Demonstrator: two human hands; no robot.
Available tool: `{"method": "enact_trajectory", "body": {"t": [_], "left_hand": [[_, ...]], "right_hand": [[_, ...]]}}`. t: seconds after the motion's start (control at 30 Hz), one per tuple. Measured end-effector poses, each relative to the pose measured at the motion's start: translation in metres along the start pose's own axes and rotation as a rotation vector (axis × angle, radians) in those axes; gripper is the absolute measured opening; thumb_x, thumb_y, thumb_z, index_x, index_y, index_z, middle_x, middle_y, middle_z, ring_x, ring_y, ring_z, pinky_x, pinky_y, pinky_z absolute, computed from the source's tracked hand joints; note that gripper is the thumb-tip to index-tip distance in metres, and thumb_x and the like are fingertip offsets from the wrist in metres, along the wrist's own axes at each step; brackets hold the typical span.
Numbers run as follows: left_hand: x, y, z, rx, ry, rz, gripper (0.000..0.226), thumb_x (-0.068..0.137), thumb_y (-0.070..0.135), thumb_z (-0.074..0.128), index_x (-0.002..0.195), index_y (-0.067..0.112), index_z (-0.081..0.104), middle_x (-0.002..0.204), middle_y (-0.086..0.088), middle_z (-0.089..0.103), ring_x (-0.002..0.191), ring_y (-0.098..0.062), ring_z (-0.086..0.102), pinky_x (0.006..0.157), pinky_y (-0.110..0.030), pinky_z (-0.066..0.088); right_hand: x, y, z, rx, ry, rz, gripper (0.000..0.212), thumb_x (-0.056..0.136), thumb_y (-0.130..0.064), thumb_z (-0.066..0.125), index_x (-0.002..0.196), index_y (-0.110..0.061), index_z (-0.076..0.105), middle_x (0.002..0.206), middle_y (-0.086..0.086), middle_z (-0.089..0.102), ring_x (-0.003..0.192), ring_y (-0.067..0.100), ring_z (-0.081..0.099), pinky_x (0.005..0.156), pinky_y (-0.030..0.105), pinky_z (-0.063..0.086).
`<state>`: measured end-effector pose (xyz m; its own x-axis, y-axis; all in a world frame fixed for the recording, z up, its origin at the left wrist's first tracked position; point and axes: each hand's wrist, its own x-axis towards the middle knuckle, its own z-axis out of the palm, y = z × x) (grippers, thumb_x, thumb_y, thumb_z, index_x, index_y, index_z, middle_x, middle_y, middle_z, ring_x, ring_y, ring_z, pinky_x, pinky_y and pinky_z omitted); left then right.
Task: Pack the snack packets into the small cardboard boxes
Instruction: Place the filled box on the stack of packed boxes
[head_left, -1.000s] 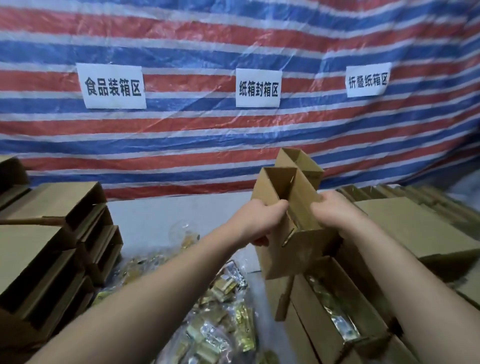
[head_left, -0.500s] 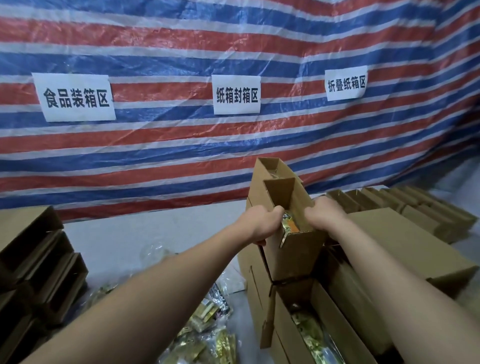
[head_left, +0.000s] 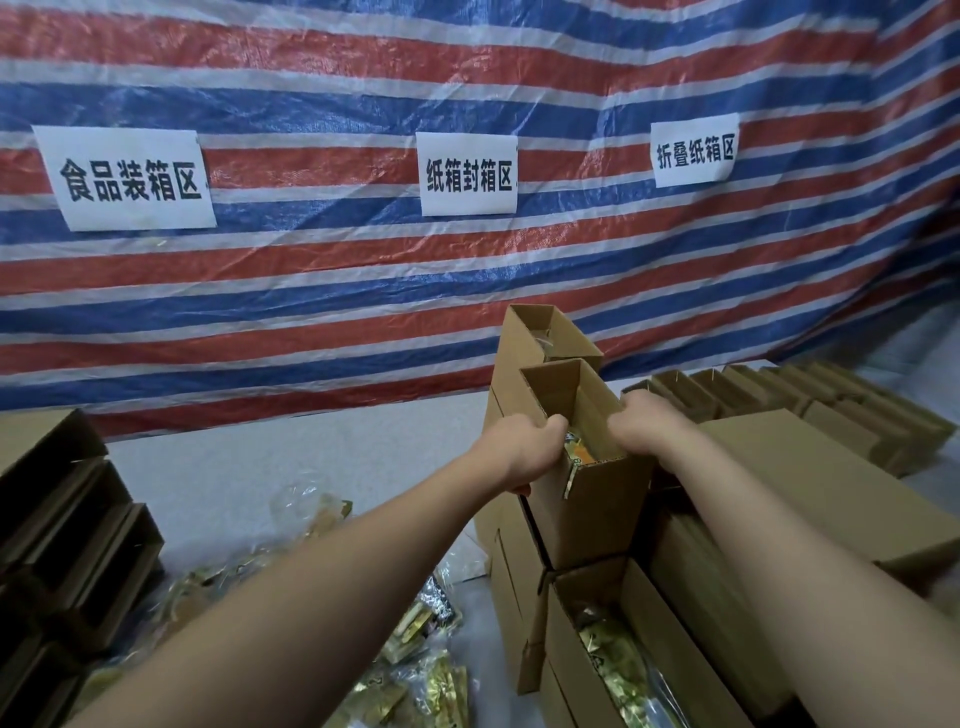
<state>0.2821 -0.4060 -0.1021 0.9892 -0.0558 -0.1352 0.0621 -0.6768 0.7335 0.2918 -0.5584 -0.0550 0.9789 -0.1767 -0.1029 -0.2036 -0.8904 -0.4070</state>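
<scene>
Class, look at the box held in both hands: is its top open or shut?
Open. The box shows its bare inside, with a packet poking out at the rim.

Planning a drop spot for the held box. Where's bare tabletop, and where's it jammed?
Bare grey table runs from the tarp to the loose snack packets, between the left box stack and centre boxes. Right of the held box, gripped by left hand and right hand, boxes crowd everything.

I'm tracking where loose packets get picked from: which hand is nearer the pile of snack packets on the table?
Left. The left hand grips the raised box on the side above the pile of snack packets; the right hand grips the box's far side.
</scene>
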Motion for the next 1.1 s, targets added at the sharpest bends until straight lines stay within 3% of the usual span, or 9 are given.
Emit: {"method": "enact_trajectory", "body": {"t": [0.03,0.1,0.23,0.37,0.57,0.73,0.9,0.97,1.1], "left_hand": [[-0.001,-0.002,0.001,0.002,-0.003,-0.003,0.054,0.096,0.054,0.027,0.076,0.014,0.057,0.073,-0.008,0.062,0.062,-0.021,0.065,0.049,-0.022,0.046],[-0.003,-0.005,0.002,0.006,0.001,0.000,0.058,0.096,0.057,0.026,0.075,0.014,0.058,0.071,-0.008,0.062,0.061,-0.020,0.065,0.050,-0.023,0.047],[-0.009,-0.008,0.001,0.041,0.020,0.007,0.070,0.094,0.070,0.022,0.068,0.016,0.057,0.063,-0.004,0.061,0.058,-0.019,0.064,0.047,-0.022,0.044],[-0.014,-0.010,-0.003,0.010,0.036,-0.001,0.076,0.092,0.075,0.018,0.067,0.015,0.058,0.064,-0.004,0.062,0.061,-0.020,0.065,0.048,-0.024,0.045],[-0.028,-0.019,-0.029,0.014,0.073,-0.006,0.074,0.097,0.067,0.017,0.083,0.009,0.059,0.074,-0.007,0.062,0.063,-0.019,0.063,0.050,-0.025,0.044],[-0.054,-0.034,-0.075,0.049,0.125,0.024,0.062,0.100,0.059,0.026,0.083,0.009,0.060,0.086,-0.012,0.070,0.067,-0.020,0.066,0.062,-0.028,0.053],[-0.099,-0.058,-0.118,0.005,0.224,0.094,0.047,0.101,0.043,0.040,0.086,0.005,0.063,0.076,-0.007,0.065,0.058,-0.014,0.061,0.052,-0.023,0.045],[-0.123,-0.071,-0.135,0.007,0.287,0.103,0.043,0.102,0.038,0.040,0.091,0.004,0.063,0.070,-0.001,0.061,0.052,-0.010,0.058,0.047,-0.020,0.042],[-0.173,-0.105,-0.157,0.078,0.367,0.100,0.040,0.104,0.031,0.038,0.086,0.011,0.068,0.072,0.004,0.059,0.064,-0.009,0.052,0.053,-0.017,0.033]], "right_hand": [[0.001,0.000,0.001,-0.011,0.005,-0.002,0.039,0.101,-0.019,0.048,0.139,-0.009,0.048,0.133,0.013,0.055,0.103,0.022,0.057,0.063,0.026,0.039],[0.001,-0.001,0.002,-0.027,0.007,-0.013,0.042,0.102,-0.024,0.046,0.141,-0.010,0.046,0.128,0.012,0.056,0.087,0.017,0.052,0.056,0.024,0.036],[0.003,-0.001,0.005,-0.071,0.030,-0.040,0.040,0.100,-0.031,0.048,0.135,-0.012,0.050,0.091,-0.001,0.048,0.067,0.009,0.043,0.050,0.024,0.033],[0.002,-0.003,0.005,-0.109,0.047,-0.046,0.043,0.099,-0.035,0.050,0.135,-0.013,0.051,0.099,0.003,0.051,0.070,0.011,0.045,0.050,0.025,0.033],[-0.002,-0.008,-0.006,-0.176,0.128,-0.097,0.037,0.099,-0.038,0.050,0.126,-0.013,0.054,0.083,-0.002,0.046,0.070,0.013,0.048,0.054,0.027,0.038],[-0.018,-0.034,-0.015,-0.159,0.151,-0.207,0.025,0.100,-0.038,0.051,0.110,-0.016,0.057,0.092,0.001,0.058,0.081,0.017,0.058,0.064,0.032,0.049],[-0.053,-0.083,0.001,-0.106,0.303,-0.363,0.023,0.098,-0.035,0.055,0.079,-0.022,0.058,0.074,0.000,0.062,0.066,0.014,0.061,0.055,0.030,0.051],[-0.072,-0.106,0.010,-0.046,0.273,-0.439,0.023,0.098,-0.036,0.053,0.079,-0.023,0.059,0.073,-0.001,0.063,0.065,0.015,0.061,0.057,0.030,0.052],[-0.112,-0.152,0.042,0.070,0.154,-0.562,0.027,0.097,-0.039,0.051,0.086,-0.017,0.061,0.078,-0.002,0.062,0.070,0.015,0.058,0.060,0.029,0.049]]}}
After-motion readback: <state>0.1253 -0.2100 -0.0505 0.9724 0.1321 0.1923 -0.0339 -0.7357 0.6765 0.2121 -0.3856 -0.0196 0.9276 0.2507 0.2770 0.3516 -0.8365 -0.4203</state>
